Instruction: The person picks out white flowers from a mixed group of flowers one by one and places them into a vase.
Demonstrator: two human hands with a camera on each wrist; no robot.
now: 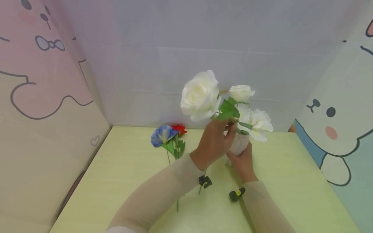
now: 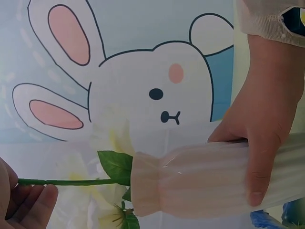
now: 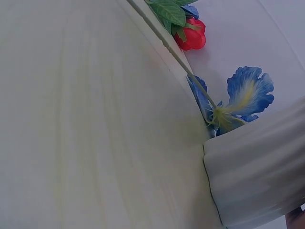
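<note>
In the head view my left hand (image 1: pixel 214 140) is raised at the vase mouth, just below a large white rose (image 1: pixel 201 96). The left wrist view shows its fingers pinching a green stem (image 2: pixel 78 182) that runs into the mouth of a pale ribbed vase (image 2: pixel 200 176). My right hand (image 1: pixel 243 163) grips that vase around its body, thumb on the near side. White flowers (image 1: pixel 260 123) and green leaves (image 1: pixel 228 109) stand out of the vase. The right wrist view shows the vase's ribbed lower part (image 3: pixel 257 167), tilted; the right hand is mostly out of sight there.
A blue flower (image 1: pixel 163 136) and a red flower (image 1: pixel 179 129) lie on the pale yellow table (image 1: pixel 131 152) to the left, stems toward the front. Behind is a white backdrop (image 1: pixel 140 81). Cartoon-printed panels (image 1: pixel 329 136) stand at both sides.
</note>
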